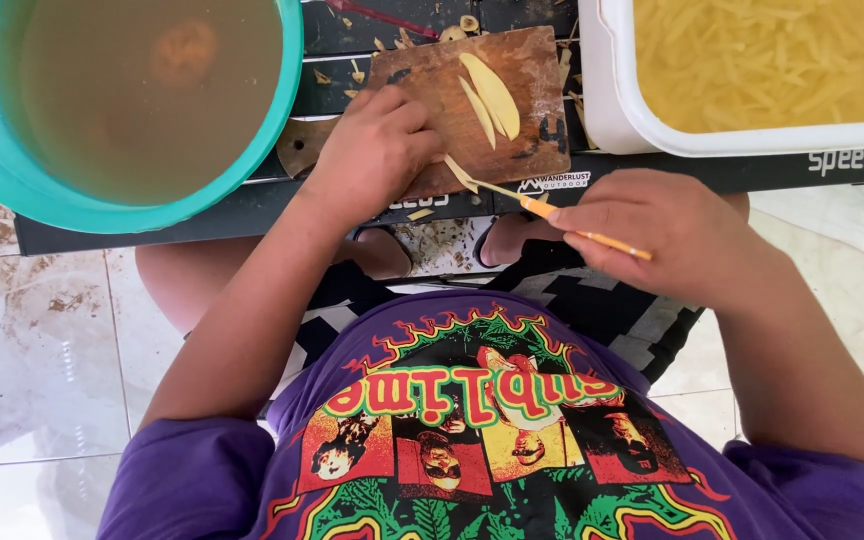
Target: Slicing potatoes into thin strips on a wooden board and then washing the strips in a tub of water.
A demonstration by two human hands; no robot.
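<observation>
The right hand (pixel 667 235) has its fingers clamped on the orange handle of a thin knife (pixel 552 212), whose blade points left toward the near edge of the wooden cutting board (pixel 452 110). The left hand (pixel 372 150) rests on the board's left part, fingers curled together and pressed down; whether they pin anything cannot be told. Pale potato slices (pixel 490 95) lie on the board just right of the left hand, at the board's far part. The board sits on a dark desk (pixel 252 205). At far left, a teal tub (pixel 12 170) holds cloudy brownish water with a submerged round object. At far right, a white tray (pixel 612 110) holds yellow cut strips in water.
</observation>
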